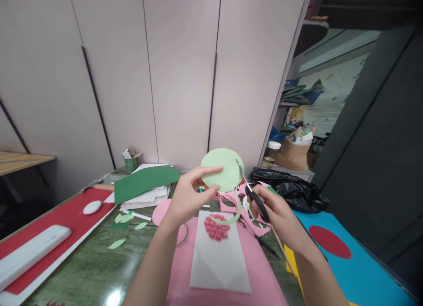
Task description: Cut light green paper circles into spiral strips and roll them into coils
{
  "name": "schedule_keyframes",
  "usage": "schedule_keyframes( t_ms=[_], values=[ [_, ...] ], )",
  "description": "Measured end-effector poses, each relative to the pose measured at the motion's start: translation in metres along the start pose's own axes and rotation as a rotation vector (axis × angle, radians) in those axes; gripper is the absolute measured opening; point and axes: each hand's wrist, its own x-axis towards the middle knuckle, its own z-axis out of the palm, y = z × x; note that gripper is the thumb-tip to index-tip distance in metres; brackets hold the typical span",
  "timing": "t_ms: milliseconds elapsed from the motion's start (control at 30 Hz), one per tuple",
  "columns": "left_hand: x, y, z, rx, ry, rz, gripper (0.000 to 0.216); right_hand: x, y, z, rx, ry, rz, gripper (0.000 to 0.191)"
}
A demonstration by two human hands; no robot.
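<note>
My left hand [191, 196] pinches a light green paper disc [222, 163] between thumb and fingers, raised above the table. In my right hand [272, 207] is a pair of scissors [259, 204] with black handles, its blades at the disc's right edge. A curved light green paper strip [236, 215] hangs below the disc. Under both hands, a cluster of pink rolled paper flowers [216, 230] rests on a white sheet [220, 266], which lies on pink paper [264, 284]. Pink paper offcuts [254, 224] lie beside my right hand.
At left are green leaf cut-outs [117, 243], dark green card [145, 182], a red sheet [42, 231] and a white keyboard-like bar [36, 251] with a mouse [92, 207]. Blue paper [357, 270] with a red oval [330, 242] and a black plastic bag [297, 193] lie at right.
</note>
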Motion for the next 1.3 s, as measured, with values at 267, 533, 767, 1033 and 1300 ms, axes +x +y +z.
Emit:
schedule_keyframes(
  t_ms=[267,533,767,1033,1300],
  values=[
    [0.0,0.001,-0.003,-0.018,-0.022,-0.027,0.034,-0.001,-0.002,-0.003,-0.039,-0.016,0.008,0.027],
    [-0.001,0.003,-0.008,-0.018,-0.058,-0.042,0.034,-0.002,-0.003,-0.01,-0.079,-0.053,0.019,0.03],
    [0.001,0.002,-0.003,-0.033,-0.007,-0.024,0.025,-0.001,-0.001,-0.007,-0.035,-0.033,0.015,0.032],
    [0.0,-0.005,0.013,-0.044,0.142,-0.012,0.032,0.002,0.0,0.002,0.021,0.001,0.002,0.032],
    [-0.001,-0.004,0.008,-0.013,0.058,-0.003,0.031,0.002,-0.003,0.0,0.026,-0.01,-0.018,0.031]
  ],
)
